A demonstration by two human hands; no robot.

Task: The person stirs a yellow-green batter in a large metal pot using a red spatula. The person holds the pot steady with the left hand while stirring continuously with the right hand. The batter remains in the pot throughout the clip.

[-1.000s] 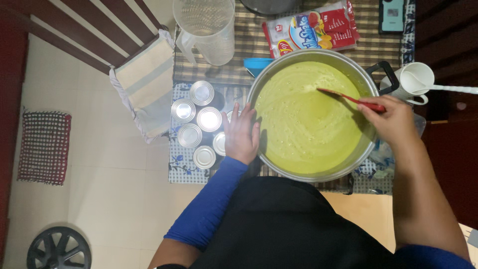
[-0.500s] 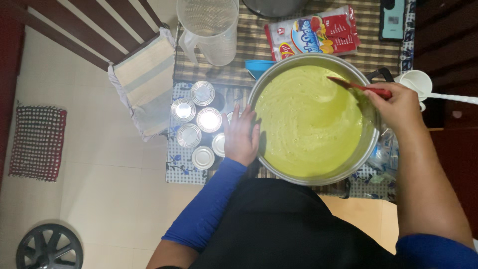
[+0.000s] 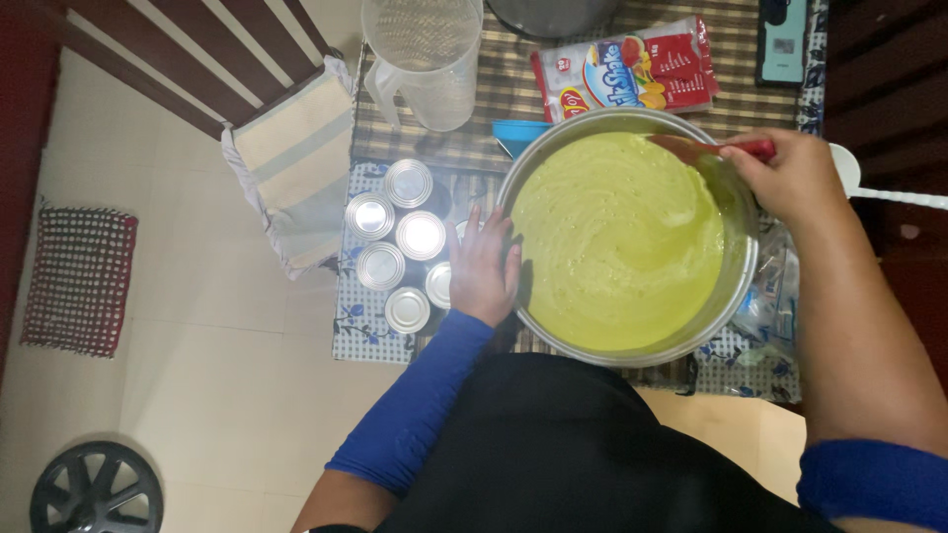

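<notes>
Batter (image 3: 617,242), smooth and pale green, fills the big steel pot (image 3: 736,286) at the table's near edge.
Right hand (image 3: 790,178) is closed around a red spatula (image 3: 726,150) dipped at the pot's far rim; left hand (image 3: 482,266), fingers spread flat, braces the pot's left wall. Small steel cups (image 3: 400,247) beside it look unfilled.

The left hand (image 3: 484,268) rests flat against the rim of a metal pot (image 3: 736,286) full of yellow-green batter (image 3: 612,237). The right hand (image 3: 790,178) grips a red-handled spatula (image 3: 706,148) dipped in it. Small steel cups (image 3: 400,247) stand beside on the desk (image 3: 425,148).
</notes>
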